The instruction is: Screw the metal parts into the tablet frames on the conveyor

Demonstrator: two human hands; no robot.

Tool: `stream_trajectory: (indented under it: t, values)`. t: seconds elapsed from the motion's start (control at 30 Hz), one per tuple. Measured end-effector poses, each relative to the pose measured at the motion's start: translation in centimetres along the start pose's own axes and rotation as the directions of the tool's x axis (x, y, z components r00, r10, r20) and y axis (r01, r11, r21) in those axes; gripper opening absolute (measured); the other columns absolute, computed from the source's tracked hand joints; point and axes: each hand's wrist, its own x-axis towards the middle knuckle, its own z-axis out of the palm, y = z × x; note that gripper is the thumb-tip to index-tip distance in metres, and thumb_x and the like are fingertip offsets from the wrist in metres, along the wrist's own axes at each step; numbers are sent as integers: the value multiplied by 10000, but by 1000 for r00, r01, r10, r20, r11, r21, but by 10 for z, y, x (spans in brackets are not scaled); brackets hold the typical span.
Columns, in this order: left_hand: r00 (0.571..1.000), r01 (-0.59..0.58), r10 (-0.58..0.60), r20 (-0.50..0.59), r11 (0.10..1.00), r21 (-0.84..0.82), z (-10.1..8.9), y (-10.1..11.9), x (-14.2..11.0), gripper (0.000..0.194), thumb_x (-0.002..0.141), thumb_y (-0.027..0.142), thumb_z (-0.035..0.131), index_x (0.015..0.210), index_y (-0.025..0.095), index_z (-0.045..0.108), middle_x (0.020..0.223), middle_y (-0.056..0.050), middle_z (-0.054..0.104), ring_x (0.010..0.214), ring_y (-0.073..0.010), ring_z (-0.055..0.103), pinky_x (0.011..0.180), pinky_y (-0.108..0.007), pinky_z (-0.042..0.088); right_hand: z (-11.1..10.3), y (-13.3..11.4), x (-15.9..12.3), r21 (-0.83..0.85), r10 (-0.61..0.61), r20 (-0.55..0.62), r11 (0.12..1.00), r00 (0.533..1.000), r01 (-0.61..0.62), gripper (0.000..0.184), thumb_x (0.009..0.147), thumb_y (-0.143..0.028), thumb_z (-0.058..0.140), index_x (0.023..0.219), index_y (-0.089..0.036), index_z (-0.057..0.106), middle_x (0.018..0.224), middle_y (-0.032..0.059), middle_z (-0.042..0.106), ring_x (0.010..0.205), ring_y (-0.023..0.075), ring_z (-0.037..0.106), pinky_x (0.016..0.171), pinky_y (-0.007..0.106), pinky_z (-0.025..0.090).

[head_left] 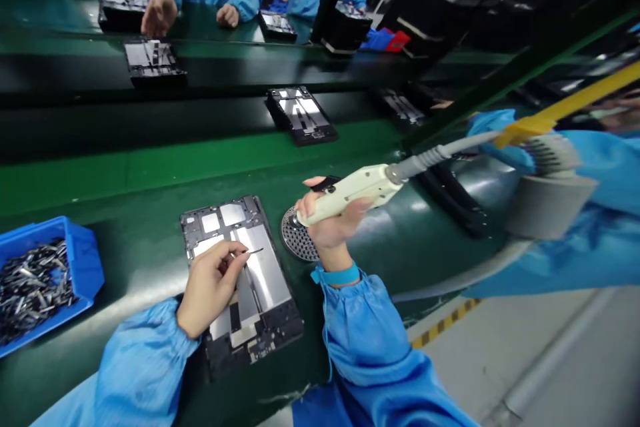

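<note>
An open tablet chassis (265,277) with silver inner plates lies on the green bench in front of me. My left hand (210,287) rests over its left half, fingers pinched on a thin dark metal strip (254,251) held just above the plates. To the right, my right hand (330,223) is wrapped round a cream electric screwdriver (350,192), its tip pointing down at a round perforated screw tray (296,237). A grey cable (440,153) runs from the screwdriver up to the right.
A blue bin (83,260) of small metal strips sits at the left. More chassis (300,115) ride the dark conveyor beyond. A co-worker's hands (160,13) work opposite; another person's blue sleeve (600,240) is at the right. The bench edge with yellow-black tape (445,323) runs lower right.
</note>
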Motion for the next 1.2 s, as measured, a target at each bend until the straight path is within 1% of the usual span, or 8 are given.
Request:
stream_trajectory:
  t: [0.1,0.27,0.47,0.63,0.8,1.0,1.1,1.2]
  values:
    - [1000,13,-13,-3,1000,-7,-1,2,0,246,929,418,651,911,190,742,744,-7,706,581,-124,580,558,-232,440,3,5,0,28,6,-12,1000,1000,-6,819,684,-1011,543,847,-217,662,412,-75,435,324,136,404,409,312,412]
    - [1000,6,-6,-4,1000,-24,-3,6,0,222,920,392,667,903,187,753,766,-12,723,606,-116,608,576,-214,463,2,10,0,67,2,27,998,1000,-4,795,724,-967,594,875,-191,678,428,-63,472,334,133,441,402,291,428]
    - [1000,17,-18,-20,999,-52,-2,8,0,225,904,388,680,887,178,758,735,-13,717,589,-108,602,561,-195,462,3,11,-2,74,-17,27,997,1000,15,763,764,-932,598,899,-188,697,432,-66,460,337,125,432,395,278,425]
    - [996,63,-69,-51,991,-117,-6,14,3,251,859,409,700,865,166,763,701,-26,712,539,-109,572,509,-196,451,4,13,-2,75,-19,30,997,999,16,759,782,-926,588,901,-185,702,436,-68,461,338,119,428,397,274,429]
    - [979,89,-115,-170,985,-149,-24,15,13,282,791,427,763,856,153,766,641,-17,680,477,-97,523,453,-190,409,6,13,-2,62,6,-2,998,1000,-6,794,728,-970,583,865,-195,685,425,-66,464,336,126,419,390,287,421]
    - [923,109,-162,-348,980,-165,-57,7,32,361,713,434,814,906,134,761,620,3,651,477,-89,508,458,-193,410,8,12,-1,53,35,-15,998,999,-34,844,701,-998,565,892,-187,699,409,-68,457,323,134,409,389,301,422]
    - [897,119,-187,-401,975,-188,-67,1,40,384,669,446,821,871,129,744,606,7,634,473,-89,493,439,-195,389,7,12,0,35,23,-18,999,1000,-22,833,709,-996,553,873,-192,693,409,-65,455,322,138,414,391,309,427]
    - [878,141,-222,-423,967,-214,-71,-6,45,413,648,463,826,868,127,734,593,16,616,465,-79,473,435,-190,368,7,12,-1,33,20,-23,999,1000,-19,778,730,-980,545,806,-217,675,409,-66,446,332,135,421,410,305,437]
